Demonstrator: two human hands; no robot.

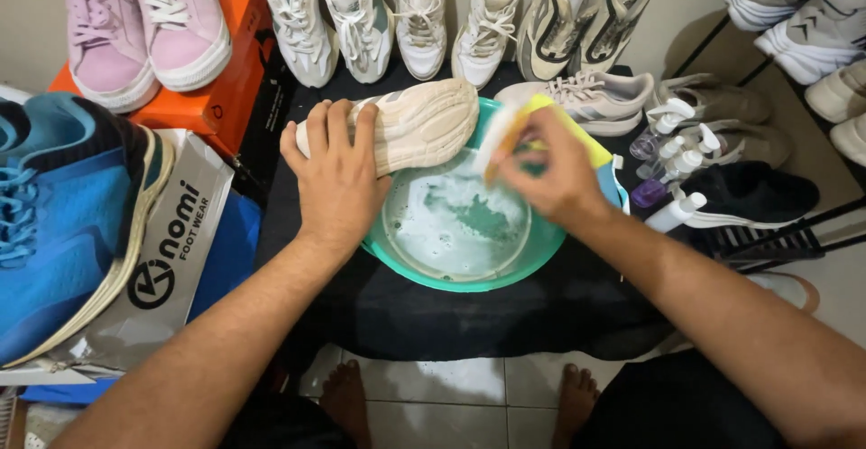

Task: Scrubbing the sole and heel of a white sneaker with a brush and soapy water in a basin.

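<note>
Both hands busy: my left hand (338, 174) pins the shoe (410, 124) over the basin (397, 264); right hand (555, 174) grips the brush (499, 142); short strokes work best.

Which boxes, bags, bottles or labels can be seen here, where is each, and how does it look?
Orange box: back left, under pink shoes, rectangular, orange with black end.
Grey bag: left, under blue shoe, flat, silver-grey with black printed logo.
Spray bottles: right of the green basin, small, clear or purple with white tops; labels too small to tell.
No screens or signs.
</note>
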